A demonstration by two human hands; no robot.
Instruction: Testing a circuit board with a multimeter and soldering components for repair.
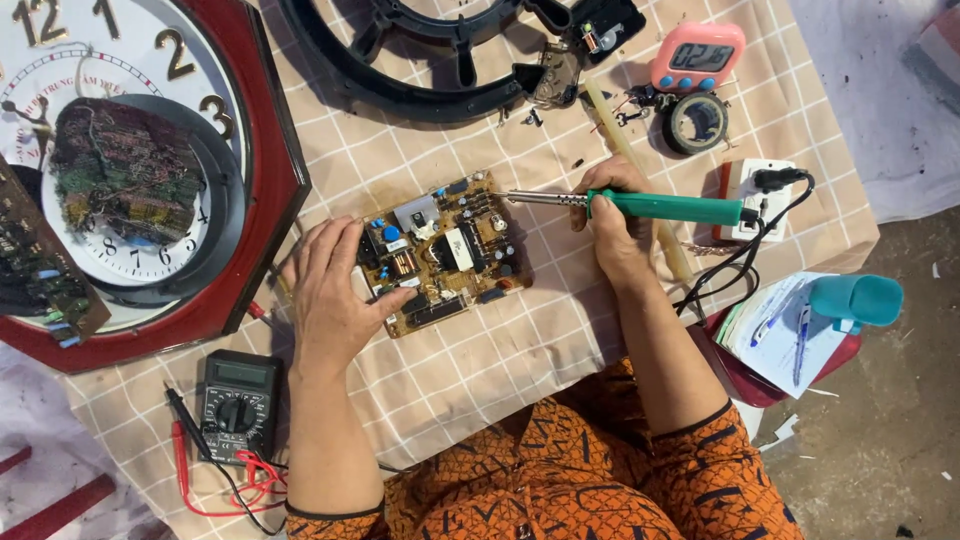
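Two bare hands work over a beige checked cloth seen from the head camera. At the centre lies a tan rectangular circuit board, crowded with black, blue and copper parts and tilted slightly so its long side runs toward 2 o'clock.

The left hand lies flat and spread at 9 o'clock of the board, palm down, fingertips resting on its near-left edge; it grips nothing.

The right hand sits at 3 o'clock of the board, fingers curled shut around a green-handled soldering iron. The iron lies almost level, its metal tip pointing toward 9 o'clock and reaching the board's upper right corner; whether the tip touches the board I cannot tell. Its black cord runs to a white socket block at 3 o'clock of the hand.

At 12 o'clock of the board lies a black round plastic frame. At 1 o'clock stand a pink digital timer and, just below it, a dark roll of tape. A large red-rimmed octagonal wall clock fills the 10 o'clock corner, with a bundle of fine wires on its face. At 7 o'clock sits a black multimeter with red and black leads. A teal cup-like item rests on papers at 4 o'clock.
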